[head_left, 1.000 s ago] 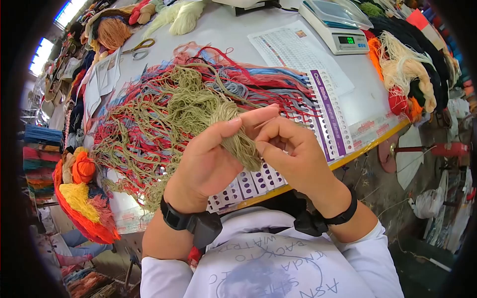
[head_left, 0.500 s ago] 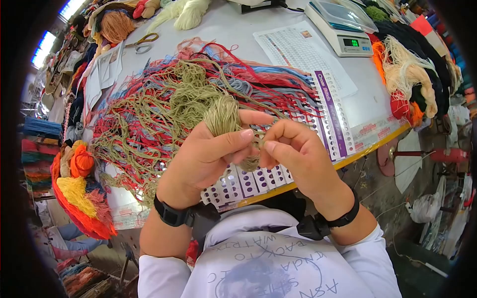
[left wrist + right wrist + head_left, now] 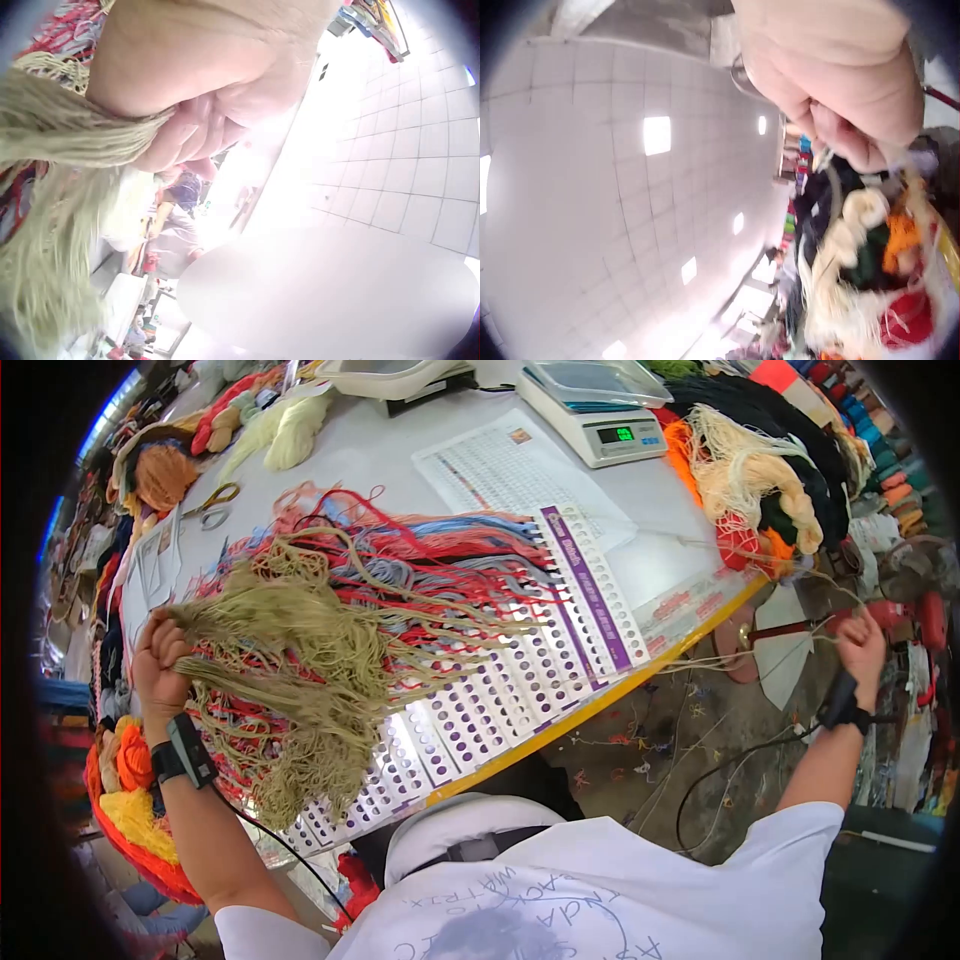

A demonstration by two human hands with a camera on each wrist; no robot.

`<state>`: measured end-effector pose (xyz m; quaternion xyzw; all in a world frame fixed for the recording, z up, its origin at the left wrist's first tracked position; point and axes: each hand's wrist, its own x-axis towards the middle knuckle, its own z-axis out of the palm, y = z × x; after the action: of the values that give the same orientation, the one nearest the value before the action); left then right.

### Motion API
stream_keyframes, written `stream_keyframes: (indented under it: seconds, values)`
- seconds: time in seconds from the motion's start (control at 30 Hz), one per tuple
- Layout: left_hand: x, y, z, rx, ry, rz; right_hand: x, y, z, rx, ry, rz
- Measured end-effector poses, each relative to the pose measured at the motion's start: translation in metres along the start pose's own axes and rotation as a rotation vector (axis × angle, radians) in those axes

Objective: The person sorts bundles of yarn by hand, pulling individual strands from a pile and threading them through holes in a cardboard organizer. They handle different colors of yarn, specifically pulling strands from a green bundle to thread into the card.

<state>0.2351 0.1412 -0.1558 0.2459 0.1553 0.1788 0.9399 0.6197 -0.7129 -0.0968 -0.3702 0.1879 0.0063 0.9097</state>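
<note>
At the left of the head view, the left hand [image 3: 162, 660] grips one end of an olive-green yarn bundle [image 3: 300, 615], which spreads over the red, blue and grey strands [image 3: 410, 540] on the table. In the left wrist view the fingers of this hand [image 3: 187, 127] curl round the olive strands [image 3: 82, 135]. Far out to the right, past the table edge, the right hand [image 3: 860, 645] pinches thin pale strands [image 3: 700, 662] that stretch toward the table. The right wrist view shows that hand [image 3: 840, 90] with its fingers curled.
Punched cards [image 3: 450, 730] with purple marks line the table's yellow front edge [image 3: 600, 698]. Behind lie a printed sheet [image 3: 490, 460], a digital scale [image 3: 595, 430] and scissors [image 3: 215, 500]. Cream, orange and black yarn [image 3: 750, 470] is heaped at the right; a black cable [image 3: 690, 790] hangs below.
The hands, close together over the table before, have moved far apart. The left carried the olive bundle's end leftward, spreading it out; the right went right beyond the table edge with thin strands.
</note>
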Motion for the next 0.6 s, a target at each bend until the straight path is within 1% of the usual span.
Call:
stream_keyframes:
  seconds: [0.03, 0.07, 0.1, 0.13, 0.2, 0.23, 0.27, 0.3, 0.33, 0.37, 0.4, 0.43, 0.47, 0.5, 0.53, 0.57, 0.6]
  values:
    - [0.004, 0.001, 0.006, -0.042, 0.029, 0.073, 0.002, -0.031, -0.009, -0.107, 0.092, -0.183]
    - [0.01, -0.007, 0.015, -0.04, 0.022, 0.066, 0.002, -0.048, -0.016, -0.172, -0.025, -0.343]
    - [0.017, -0.025, 0.032, -0.034, -0.058, 0.018, -0.006, -0.047, -0.003, -0.289, -0.127, -0.372]
    - [0.022, -0.047, 0.053, -0.027, -0.138, -0.032, -0.02, -0.028, 0.024, -0.406, -0.229, -0.399]
    - [0.024, -0.119, 0.111, 0.12, -0.064, -0.125, -0.066, 0.073, 0.098, -0.547, -0.132, -0.411]
    - [0.027, -0.152, 0.129, 0.248, -0.128, -0.257, -0.054, 0.102, 0.096, -0.683, -0.297, -0.292]
    - [0.028, -0.188, 0.141, 0.27, -0.155, -0.343, -0.076, 0.153, 0.117, -0.802, -0.328, -0.28]
    - [0.027, -0.224, 0.152, 0.293, -0.182, -0.428, -0.074, 0.193, 0.111, -0.911, -0.516, -0.338]
    - [0.025, -0.254, 0.165, 0.297, -0.137, -0.543, -0.095, 0.224, 0.122, -1.183, -0.55, -0.32]
    - [0.026, -0.278, 0.171, 0.321, -0.104, -0.659, -0.08, 0.261, 0.114, -1.042, -0.569, -0.099]
    - [0.032, -0.304, 0.166, 0.369, -0.13, -0.725, -0.089, 0.287, 0.12, -1.023, -0.561, 0.025]
    - [0.034, -0.325, 0.163, 0.38, -0.113, -0.775, -0.087, 0.311, 0.115, -1.041, -0.59, 0.077]
    - [0.033, -0.337, 0.166, 0.382, -0.112, -0.776, -0.084, 0.33, 0.109, -1.058, -0.62, 0.129]
    - [0.031, -0.347, 0.169, 0.463, -0.084, -0.778, -0.085, 0.341, 0.105, -1.056, -0.62, 0.132]
    - [0.031, -0.354, 0.172, 0.544, -0.055, -0.78, -0.087, 0.35, 0.101, -1.172, -0.644, 0.048]
    - [0.033, -0.358, 0.174, 0.544, -0.051, -0.783, -0.087, 0.355, 0.098, -1.288, -0.666, -0.038]
    - [0.034, -0.362, 0.176, 0.595, -0.046, -0.753, -0.088, 0.357, 0.099, -1.288, -0.664, -0.03]
